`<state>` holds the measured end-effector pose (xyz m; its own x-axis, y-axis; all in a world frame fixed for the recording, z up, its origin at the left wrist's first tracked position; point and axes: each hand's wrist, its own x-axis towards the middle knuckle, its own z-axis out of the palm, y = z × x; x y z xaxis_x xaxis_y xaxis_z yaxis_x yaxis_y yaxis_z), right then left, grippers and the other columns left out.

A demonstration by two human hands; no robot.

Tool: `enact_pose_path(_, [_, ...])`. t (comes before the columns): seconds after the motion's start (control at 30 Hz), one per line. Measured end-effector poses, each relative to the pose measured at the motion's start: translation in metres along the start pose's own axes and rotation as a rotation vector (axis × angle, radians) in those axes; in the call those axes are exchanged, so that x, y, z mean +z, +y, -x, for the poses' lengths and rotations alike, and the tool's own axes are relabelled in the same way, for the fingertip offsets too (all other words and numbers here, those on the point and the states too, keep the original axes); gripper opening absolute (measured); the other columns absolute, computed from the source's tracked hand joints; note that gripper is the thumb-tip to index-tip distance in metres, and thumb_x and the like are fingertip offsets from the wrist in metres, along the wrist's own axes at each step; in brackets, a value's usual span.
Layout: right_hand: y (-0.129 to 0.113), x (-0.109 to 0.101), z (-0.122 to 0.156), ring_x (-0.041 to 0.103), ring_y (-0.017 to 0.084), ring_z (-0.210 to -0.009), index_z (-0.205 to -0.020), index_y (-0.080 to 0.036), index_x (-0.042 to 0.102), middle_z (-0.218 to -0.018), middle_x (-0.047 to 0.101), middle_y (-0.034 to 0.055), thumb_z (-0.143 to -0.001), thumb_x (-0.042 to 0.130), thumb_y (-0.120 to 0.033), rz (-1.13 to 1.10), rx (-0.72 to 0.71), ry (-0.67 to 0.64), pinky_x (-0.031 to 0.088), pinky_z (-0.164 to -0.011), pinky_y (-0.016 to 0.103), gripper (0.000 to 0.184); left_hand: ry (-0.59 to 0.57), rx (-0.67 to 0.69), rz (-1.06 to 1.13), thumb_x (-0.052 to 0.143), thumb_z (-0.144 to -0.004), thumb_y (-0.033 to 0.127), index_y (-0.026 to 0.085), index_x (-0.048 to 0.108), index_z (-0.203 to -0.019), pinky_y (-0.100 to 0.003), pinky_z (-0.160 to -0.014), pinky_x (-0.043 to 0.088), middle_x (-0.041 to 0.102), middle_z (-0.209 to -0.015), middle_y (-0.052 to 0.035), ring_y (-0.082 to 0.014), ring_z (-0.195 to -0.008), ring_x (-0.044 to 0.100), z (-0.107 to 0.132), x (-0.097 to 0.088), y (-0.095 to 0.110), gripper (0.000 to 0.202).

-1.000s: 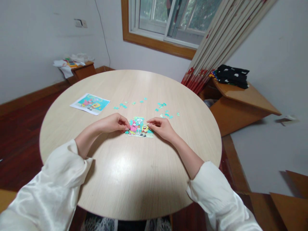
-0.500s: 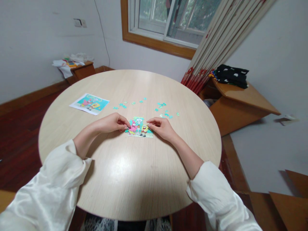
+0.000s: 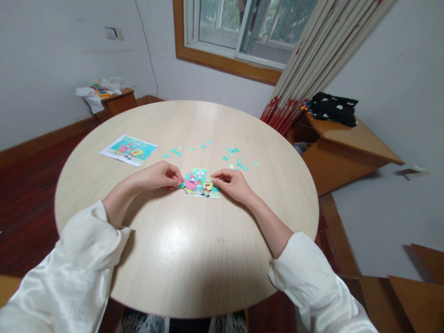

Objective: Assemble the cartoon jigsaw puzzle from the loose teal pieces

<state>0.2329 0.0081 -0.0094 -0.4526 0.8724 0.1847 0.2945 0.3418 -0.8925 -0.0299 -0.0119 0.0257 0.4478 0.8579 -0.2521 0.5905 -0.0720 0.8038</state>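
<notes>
A partly assembled jigsaw puzzle (image 3: 198,185) with pink, yellow and pale cartoon figures lies flat on the round wooden table (image 3: 180,249). My left hand (image 3: 163,176) is at its left edge, thumb and forefinger pinched on a small teal puzzle piece (image 3: 181,185). Opposite it, my right hand (image 3: 231,183) touches the puzzle's right side, with thumb and fingers closed at the edge by the yellow figure. The fingertips cover part of that edge.
Loose puzzle pieces (image 3: 238,163) in teal and pale green are scattered beyond the puzzle. A printed reference picture (image 3: 129,150) lies at the far left. Past the table are a small cabinet (image 3: 120,101) and a tilted wooden desk (image 3: 347,148) with a black cloth (image 3: 333,109).
My left hand has drawn slightly left, away from the puzzle, showing more of its left side and the teal piece. My right hand stays nearly still.
</notes>
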Motion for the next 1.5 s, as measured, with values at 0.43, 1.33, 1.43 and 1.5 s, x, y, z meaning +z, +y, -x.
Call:
enact_pose_path(0.43, [0.0001, -0.0006, 0.0004, 0.065, 0.014, -0.072, -0.081, -0.015, 0.070, -0.082, 0.072, 0.0069, -0.078, 0.063, -0.029, 0.022, -0.010, -0.014, 0.051, -0.067, 0.028, 0.016, 0.005, 0.097, -0.054, 0.052, -0.079, 0.035, 0.013, 0.065, -0.096, -0.022, -0.055, 0.040, 0.059, -0.065, -0.0007, -0.0120, -0.059, 0.053, 0.0027, 0.0004, 0.0077, 0.030])
enact_pose_path(1.33, [-0.0017, -0.0002, 0.0003, 0.065, 0.014, -0.072, -0.078, -0.015, 0.070, -0.081, 0.072, 0.0067, -0.076, 0.062, -0.026, 0.036, -0.003, -0.006, 0.051, -0.069, 0.028, 0.014, -0.069, 0.016, -0.035, 0.058, -0.074, 0.036, 0.014, 0.070, -0.093, -0.021, -0.055, 0.038, 0.061, -0.065, -0.0005, -0.0110, -0.058, 0.052, 0.0016, 0.0030, 0.0054, 0.032])
enact_pose_path(1.43, [-0.0009, 0.0001, 0.0005, 0.065, 0.014, -0.072, -0.079, -0.015, 0.069, -0.081, 0.072, 0.0068, -0.077, 0.062, -0.027, 0.043, -0.005, -0.008, 0.051, -0.069, 0.028, 0.014, -0.051, -0.003, -0.035, 0.058, -0.073, 0.035, 0.013, 0.070, -0.091, -0.021, -0.054, 0.038, 0.061, -0.065, -0.0007, -0.0111, -0.057, 0.051, 0.0017, 0.0032, 0.0062, 0.031])
enact_pose_path(1.5, [-0.0005, 0.0000, 0.0005, 0.065, 0.014, -0.072, -0.080, -0.015, 0.069, -0.081, 0.072, 0.0068, -0.078, 0.062, -0.027, 0.053, -0.007, -0.012, 0.051, -0.069, 0.028, 0.014, -0.035, -0.003, -0.048, 0.057, -0.073, 0.034, 0.013, 0.071, -0.091, -0.021, -0.054, 0.038, 0.061, -0.064, -0.0011, -0.0114, -0.057, 0.051, 0.0015, 0.0030, 0.0061, 0.030])
